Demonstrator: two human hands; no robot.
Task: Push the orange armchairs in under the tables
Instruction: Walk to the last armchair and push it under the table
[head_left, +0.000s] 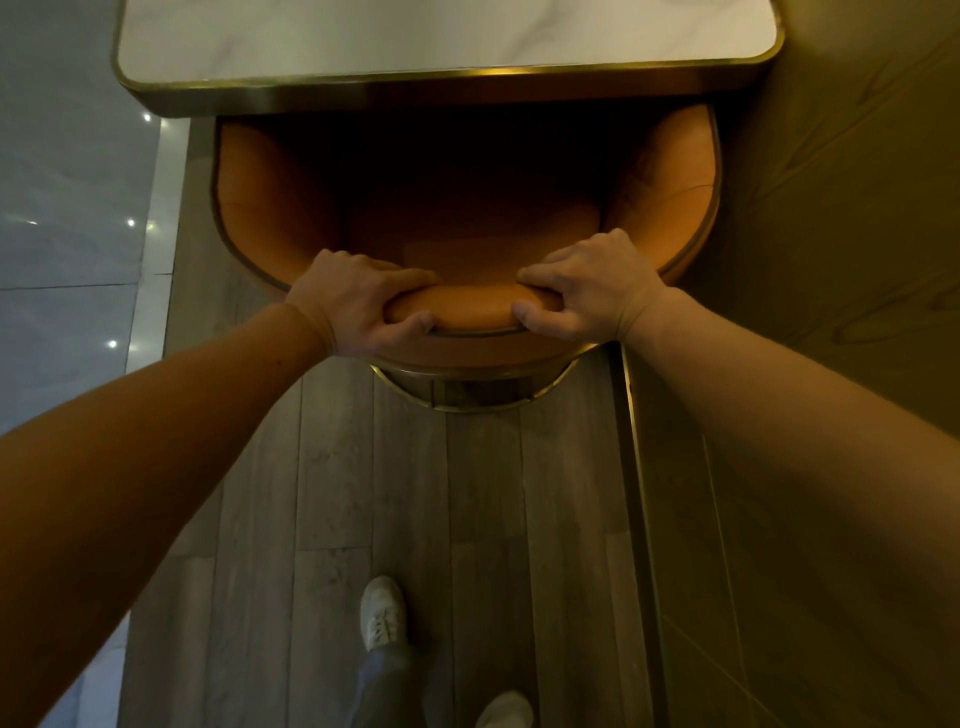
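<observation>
Both hands curled over the padded top of the backrest: left hand (358, 301), right hand (582, 291), thumbs on the near side. Orange armchair (260, 208) sits with its front tucked beneath the marble-topped, brass-edged bench (311, 98). Wood-plank floor (467, 493); white shoes (383, 613) below.
</observation>
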